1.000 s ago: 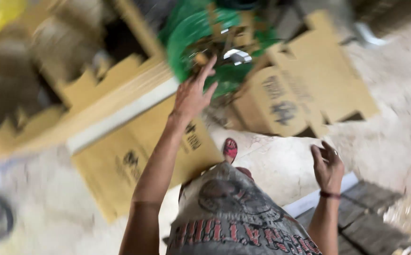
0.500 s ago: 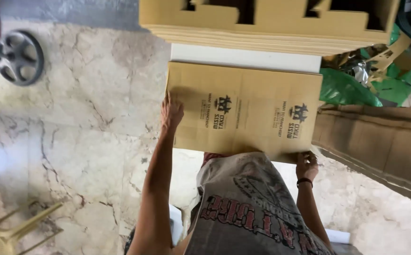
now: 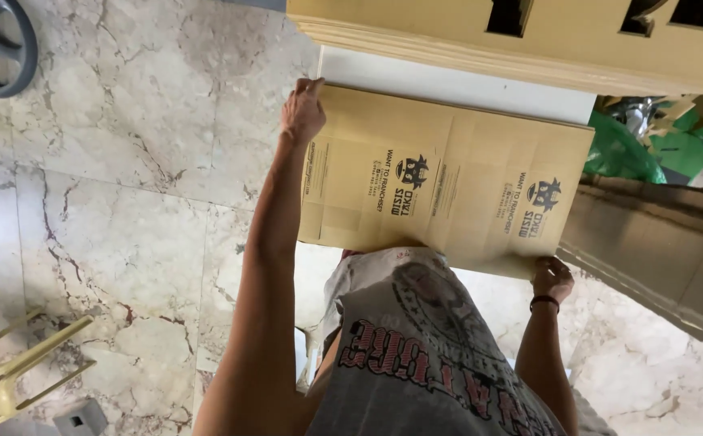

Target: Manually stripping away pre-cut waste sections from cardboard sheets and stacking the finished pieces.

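Marble floor; cardboard sheet's near edge hidden.

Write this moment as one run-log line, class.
left hand: grips far corner of flat cardboard box | right hand: grips near edge | floor: marble

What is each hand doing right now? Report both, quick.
Left hand: closed on the far corner of the flat cardboard sheet.
Right hand: closed on the sheet's near edge.
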